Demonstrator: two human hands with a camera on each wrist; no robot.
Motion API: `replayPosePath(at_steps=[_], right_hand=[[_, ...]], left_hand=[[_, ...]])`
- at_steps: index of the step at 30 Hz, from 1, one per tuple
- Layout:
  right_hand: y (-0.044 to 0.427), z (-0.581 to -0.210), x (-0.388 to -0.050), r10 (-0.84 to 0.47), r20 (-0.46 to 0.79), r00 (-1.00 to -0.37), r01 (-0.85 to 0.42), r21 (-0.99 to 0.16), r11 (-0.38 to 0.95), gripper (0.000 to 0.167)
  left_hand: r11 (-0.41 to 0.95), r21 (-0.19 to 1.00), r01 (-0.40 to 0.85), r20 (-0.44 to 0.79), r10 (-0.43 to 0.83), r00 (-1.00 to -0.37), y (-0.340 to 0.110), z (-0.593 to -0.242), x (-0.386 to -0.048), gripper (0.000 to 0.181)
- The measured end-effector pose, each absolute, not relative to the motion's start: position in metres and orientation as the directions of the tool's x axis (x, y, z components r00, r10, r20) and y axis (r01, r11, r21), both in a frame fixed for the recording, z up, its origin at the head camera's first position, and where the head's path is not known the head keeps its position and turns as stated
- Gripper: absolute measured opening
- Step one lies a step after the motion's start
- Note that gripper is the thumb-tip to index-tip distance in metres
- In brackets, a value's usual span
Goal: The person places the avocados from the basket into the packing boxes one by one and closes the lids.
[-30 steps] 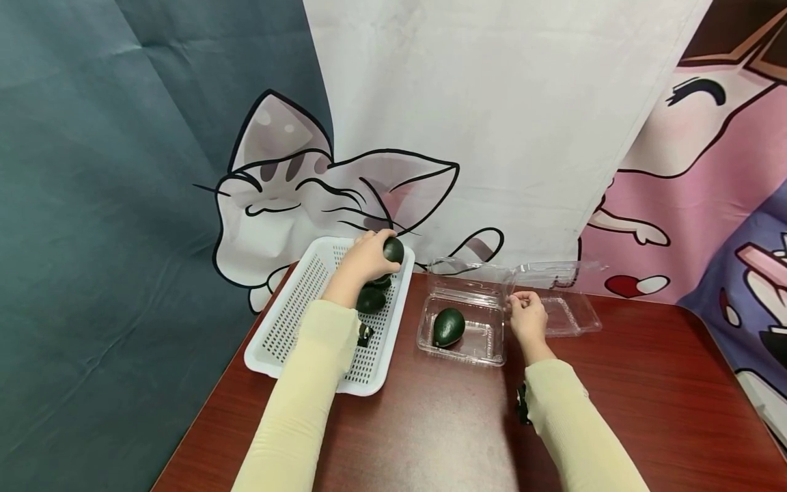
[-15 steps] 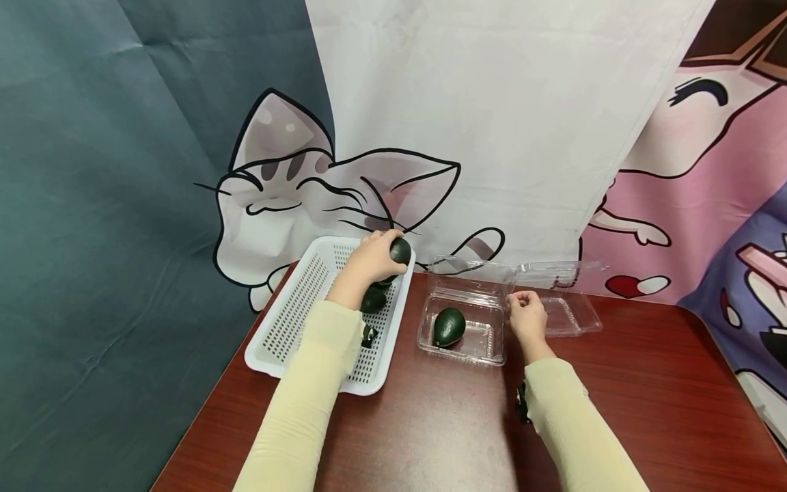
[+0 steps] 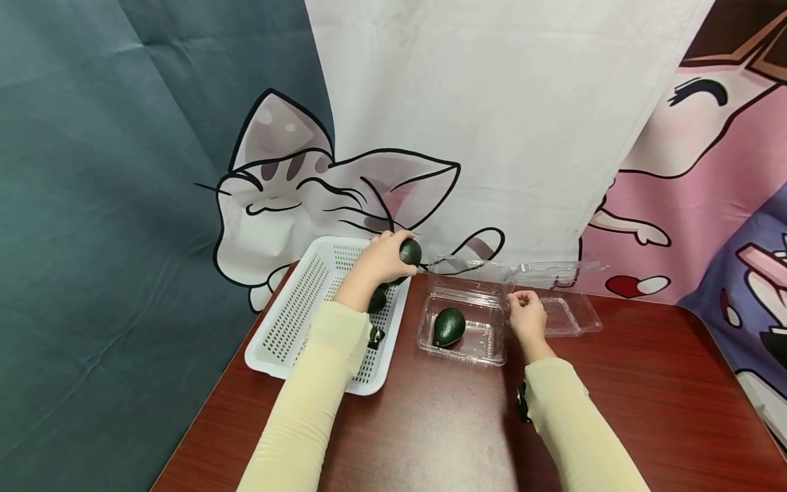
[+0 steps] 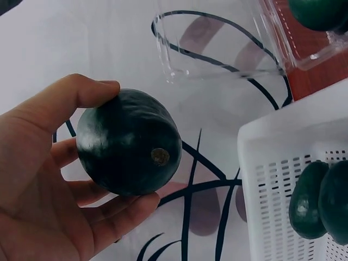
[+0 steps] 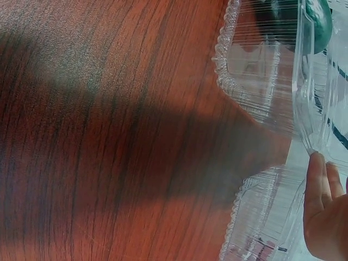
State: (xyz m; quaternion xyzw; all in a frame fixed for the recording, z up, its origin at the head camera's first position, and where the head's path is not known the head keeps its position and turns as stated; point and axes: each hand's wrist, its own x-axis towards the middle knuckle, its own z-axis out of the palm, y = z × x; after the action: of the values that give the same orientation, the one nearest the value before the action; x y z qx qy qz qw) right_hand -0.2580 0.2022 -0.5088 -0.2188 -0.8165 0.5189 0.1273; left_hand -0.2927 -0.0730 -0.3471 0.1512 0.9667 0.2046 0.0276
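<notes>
My left hand (image 3: 378, 263) grips a dark green avocado (image 3: 410, 252) between thumb and fingers, above the far right corner of the white basket (image 3: 391, 359). In the left wrist view, the stem scar of this avocado (image 4: 128, 144) faces the camera. More avocados (image 4: 308, 201) lie in the basket, partly hidden by my hand in the head view. A clear plastic clamshell container (image 3: 461, 358) stands with its lid raised, one avocado (image 3: 449, 326) in its left half. My right hand (image 3: 527, 320) pinches the right edge of this container near its hinge.
A second clear clamshell (image 3: 587, 320) stands with its lid raised, right of my right hand. Both containers and the basket are on a reddish-brown wooden table (image 3: 430, 424). A printed cloth (image 3: 492, 123) hangs right behind the table's back edge.
My left hand has carried the avocado a little to the right, from inside the basket's far end to over its right corner. My right hand has stayed in place.
</notes>
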Motion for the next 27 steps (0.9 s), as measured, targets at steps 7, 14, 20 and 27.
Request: replayPosePath(at_steps=[7,14,20,27], right_hand=[[0.202,-0.509,-0.258,0.496,0.019,-0.868,0.214,-0.887,0.410,0.018],[0.202,-0.509,-0.257,0.493,0.040,-0.869,0.210,-0.872,0.441,0.018],[0.202,-0.508,-0.257,0.491,0.037,-0.870,0.210,-0.874,0.438,0.018],[0.202,-0.508,-0.257,0.486,0.029,-0.874,0.206,-0.882,0.423,0.018]], left_hand=[[0.856,0.416,0.307,0.015,0.331,-0.943,-0.062,-0.345,-0.289,0.069],[0.848,0.420,0.323,0.006,0.354,-0.935,-0.052,-0.341,-0.285,0.067],[0.844,0.413,0.342,0.013,0.370,-0.929,-0.045,-0.341,-0.284,0.067],[0.847,0.390,0.361,0.003,0.391,-0.920,-0.034,-0.342,-0.282,0.069]])
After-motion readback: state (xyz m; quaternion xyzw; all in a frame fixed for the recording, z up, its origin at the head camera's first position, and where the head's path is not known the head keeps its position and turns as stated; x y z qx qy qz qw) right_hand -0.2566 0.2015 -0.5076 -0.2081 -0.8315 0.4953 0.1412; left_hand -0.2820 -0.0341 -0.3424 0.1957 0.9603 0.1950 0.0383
